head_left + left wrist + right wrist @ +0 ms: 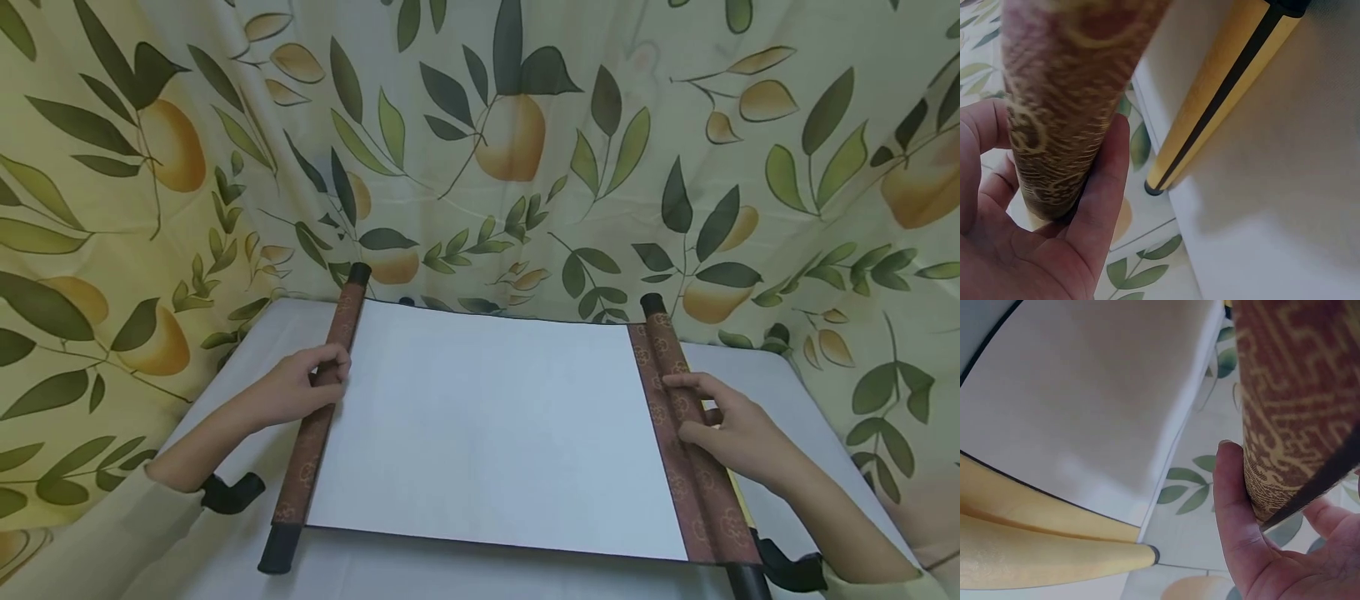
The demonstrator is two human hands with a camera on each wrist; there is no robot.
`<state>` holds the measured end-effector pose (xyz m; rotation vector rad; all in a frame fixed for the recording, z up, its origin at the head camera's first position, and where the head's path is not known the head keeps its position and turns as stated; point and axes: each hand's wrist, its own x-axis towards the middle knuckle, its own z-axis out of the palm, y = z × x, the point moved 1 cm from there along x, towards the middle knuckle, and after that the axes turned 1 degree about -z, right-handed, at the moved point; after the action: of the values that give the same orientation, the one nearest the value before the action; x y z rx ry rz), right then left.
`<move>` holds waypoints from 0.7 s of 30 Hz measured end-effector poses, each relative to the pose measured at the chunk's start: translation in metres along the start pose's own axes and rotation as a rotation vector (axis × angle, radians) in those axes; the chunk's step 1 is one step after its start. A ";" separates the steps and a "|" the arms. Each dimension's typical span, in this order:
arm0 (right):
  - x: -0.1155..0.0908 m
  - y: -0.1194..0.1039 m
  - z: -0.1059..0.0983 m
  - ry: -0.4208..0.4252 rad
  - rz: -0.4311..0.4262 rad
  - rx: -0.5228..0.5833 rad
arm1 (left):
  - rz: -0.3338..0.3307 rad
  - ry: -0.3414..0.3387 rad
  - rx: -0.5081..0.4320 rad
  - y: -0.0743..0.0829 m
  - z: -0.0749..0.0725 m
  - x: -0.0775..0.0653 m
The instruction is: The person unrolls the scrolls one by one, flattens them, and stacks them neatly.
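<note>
A scroll with a blank white sheet (487, 425) lies spread across the table. Along its left end runs a reddish-brown patterned roller (303, 467) with black end knobs. My left hand (296, 387) holds this roller above its middle; in the left wrist view, thumb and fingers lie around the brocade (1063, 125). At the other end, my right hand (738, 429) grips the thicker right roller (723, 508), beside a flat brocade strip (663, 433). The right wrist view shows patterned brocade (1291, 412) between thumb and fingers.
Beneath the scroll is a white table (450, 579) with rounded far corners. A leaf-and-fruit curtain (465, 217) hangs behind it. Yellow rolls (1216, 81) with dark trim appear in both wrist views. Black curved mounts (232, 493) sit at both wrists.
</note>
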<state>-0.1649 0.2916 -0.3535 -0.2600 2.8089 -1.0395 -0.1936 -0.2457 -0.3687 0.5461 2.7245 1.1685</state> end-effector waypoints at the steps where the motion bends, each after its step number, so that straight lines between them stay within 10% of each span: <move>1: 0.000 0.000 0.000 -0.001 -0.004 -0.006 | -0.003 -0.004 -0.001 0.000 0.000 0.000; 21: -0.003 0.006 0.002 -0.013 -0.013 -0.037 | 0.000 -0.018 0.007 -0.006 -0.005 -0.004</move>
<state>-0.1622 0.2958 -0.3587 -0.2880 2.8206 -0.9852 -0.1926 -0.2546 -0.3691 0.5541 2.7148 1.1489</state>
